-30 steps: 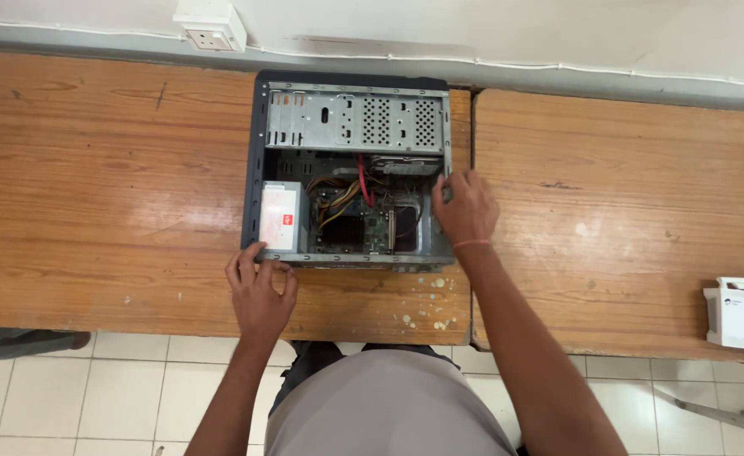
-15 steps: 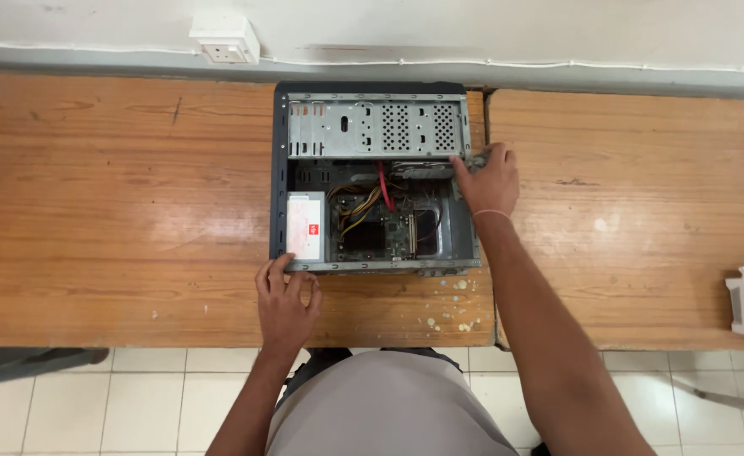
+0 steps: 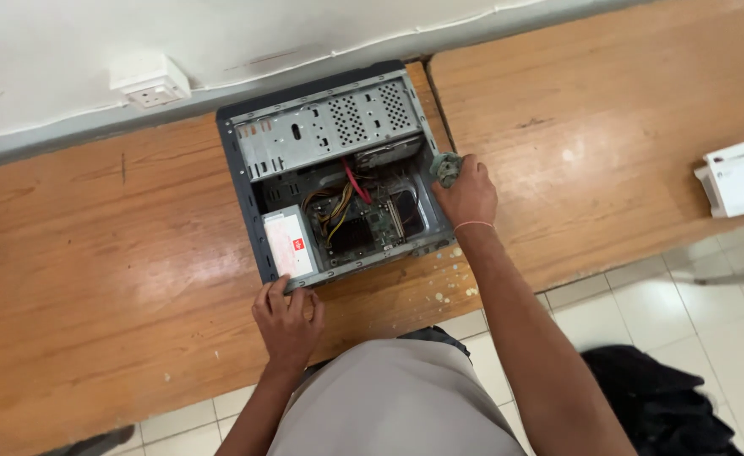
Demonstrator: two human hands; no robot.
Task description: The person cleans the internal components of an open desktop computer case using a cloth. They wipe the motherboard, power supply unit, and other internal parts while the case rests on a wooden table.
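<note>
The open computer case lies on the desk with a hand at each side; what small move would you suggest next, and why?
Probably lift the right hand clear of the computer case. It grips a small greenish part at the case's right edge, while the left hand rests against the near edge, seemingly steadying it.

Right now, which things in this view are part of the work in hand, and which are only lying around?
In use:
- open computer case, lying on its side
- left hand at its near edge
- right hand at its right edge, closed around a small greenish part

Lying about:
- white box on the right table
- wall socket
- dark cloth on the floor
</note>
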